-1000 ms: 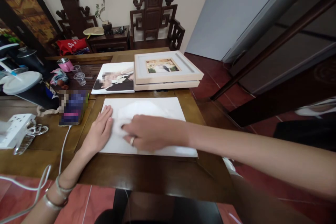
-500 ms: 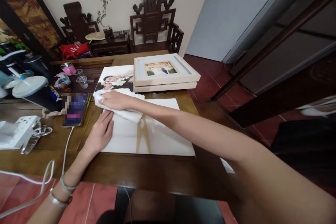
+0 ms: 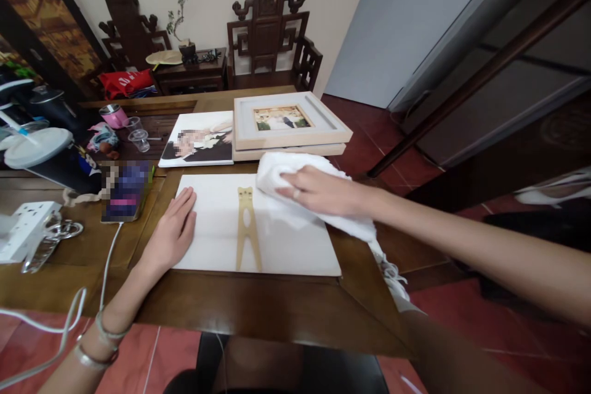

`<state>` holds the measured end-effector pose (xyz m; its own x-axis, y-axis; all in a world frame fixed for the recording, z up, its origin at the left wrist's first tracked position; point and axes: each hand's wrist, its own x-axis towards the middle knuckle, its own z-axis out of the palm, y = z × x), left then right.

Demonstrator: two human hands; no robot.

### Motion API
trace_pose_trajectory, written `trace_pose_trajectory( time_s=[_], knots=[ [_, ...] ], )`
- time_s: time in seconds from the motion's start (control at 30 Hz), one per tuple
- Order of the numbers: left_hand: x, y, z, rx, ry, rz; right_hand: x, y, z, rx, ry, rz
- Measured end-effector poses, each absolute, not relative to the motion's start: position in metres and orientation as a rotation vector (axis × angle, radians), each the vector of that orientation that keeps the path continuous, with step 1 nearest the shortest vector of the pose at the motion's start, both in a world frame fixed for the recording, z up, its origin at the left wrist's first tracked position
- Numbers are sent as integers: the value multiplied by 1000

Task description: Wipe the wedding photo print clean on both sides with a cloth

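A white photo panel (image 3: 295,246) lies back side up on the wooden table, with a tan easel stand (image 3: 246,221) down its middle. My left hand (image 3: 173,228) rests flat on the panel's left edge, fingers stretched out. At the far right corner, my right hand (image 3: 318,191) grips a bunched white cloth (image 3: 277,169) pressed on the panel. Part of the cloth hangs past the table's right edge. Just beyond the panel lie a photo print (image 3: 203,141) and two stacked pale wooden picture frames (image 3: 293,135).
At the left are a phone (image 3: 127,191) on a white cable, a power strip (image 3: 28,231), a clear hair claw (image 3: 50,240) and a large lidded cup (image 3: 50,160). A pink cup (image 3: 113,116) stands farther back. Carved chairs (image 3: 268,24) line the wall.
My right hand has swept the cloth from the panel's far left corner to its far right corner, uncovering the top of the stand. My left hand stays on the left edge.
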<state>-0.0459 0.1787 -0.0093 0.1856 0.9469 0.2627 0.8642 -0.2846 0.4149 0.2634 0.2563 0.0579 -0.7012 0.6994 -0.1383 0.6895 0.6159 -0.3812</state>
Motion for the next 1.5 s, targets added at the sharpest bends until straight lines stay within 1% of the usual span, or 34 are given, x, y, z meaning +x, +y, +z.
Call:
trace_pose_trajectory(
  time_s=[0.13, 0.2, 0.27, 0.37, 0.47, 0.53, 0.7, 0.8, 0.9, 1.07, 1.17, 1.27, 1.33, 1.5],
  knots=[
    [-46, 179, -10, 2281, 1766, 707, 275, 195, 32, -794, -2929, 424],
    [-45, 179, -10, 2286, 1763, 705, 278, 161, 30, -676, -2891, 454],
    [-45, 179, -10, 2293, 1759, 704, 281, 139, 39, -594, -2868, 559],
    [-45, 179, -11, 2309, 1757, 701, 283, 139, 67, -658, -2887, 803],
    [-44, 179, -10, 2315, 1765, 698, 282, 176, 87, -939, -2924, 960],
    [-44, 179, -8, 2311, 1771, 692, 278, 208, 87, -988, -3009, 835],
    [-43, 178, -5, 2284, 1778, 680, 266, 260, 54, -801, -3162, 173],
    [-42, 178, -3, 2281, 1776, 680, 260, 250, 40, -861, -3141, 66],
    [-42, 177, -4, 2281, 1775, 681, 260, 210, 37, -829, -3136, 175],
    [-44, 179, -8, 2318, 1758, 694, 270, 137, 51, -681, -2997, 562],
    [-44, 179, -10, 2325, 1760, 698, 274, 135, 72, -713, -2963, 806],
    [-45, 179, -10, 2322, 1766, 698, 273, 170, 92, -982, -3008, 997],
    [-45, 179, -9, 2315, 1766, 691, 271, 203, 95, -1096, -2995, 948],
    [-43, 179, -6, 2301, 1774, 677, 266, 269, 75, -1038, -2927, 591]
  ],
)
